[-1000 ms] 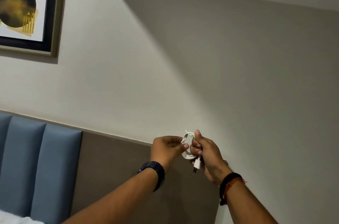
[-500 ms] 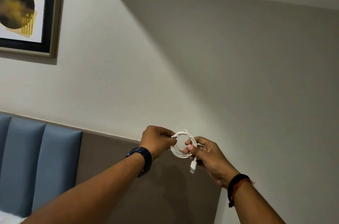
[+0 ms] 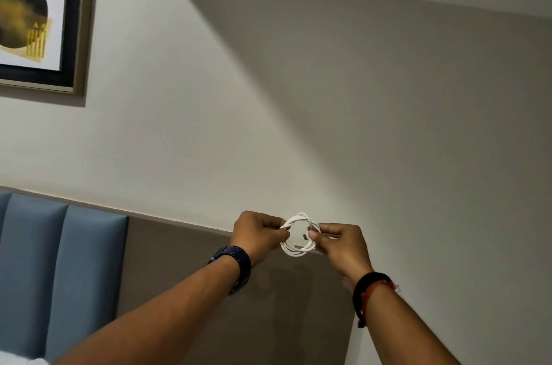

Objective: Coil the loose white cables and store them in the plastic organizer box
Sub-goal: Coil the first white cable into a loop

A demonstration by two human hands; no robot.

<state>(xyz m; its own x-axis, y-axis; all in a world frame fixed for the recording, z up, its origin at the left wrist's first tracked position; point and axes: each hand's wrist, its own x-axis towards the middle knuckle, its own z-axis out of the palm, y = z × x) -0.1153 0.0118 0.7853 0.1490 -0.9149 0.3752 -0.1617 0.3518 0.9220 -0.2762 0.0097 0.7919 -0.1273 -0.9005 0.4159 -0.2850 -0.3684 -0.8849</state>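
Note:
A white cable [image 3: 294, 251] is wound into a small round coil and held up in the air in front of the wall. My left hand [image 3: 257, 234] pinches the coil's left side. My right hand [image 3: 340, 242] pinches its right side, with the thumb pressing a connector end against the loop. The plastic organizer box is not in view.
A pale wall fills most of the view, with a framed picture [image 3: 35, 21] at the upper left. A blue padded headboard [image 3: 59, 269] and a brown panel [image 3: 179, 269] run along the bottom. A bit of white bedding [image 3: 18, 360] shows at the lower left corner.
The coil has opened into a rounder loop held between both hands. The dangling connector end has been tucked up against the coil under my right thumb. Both hands rose slightly.

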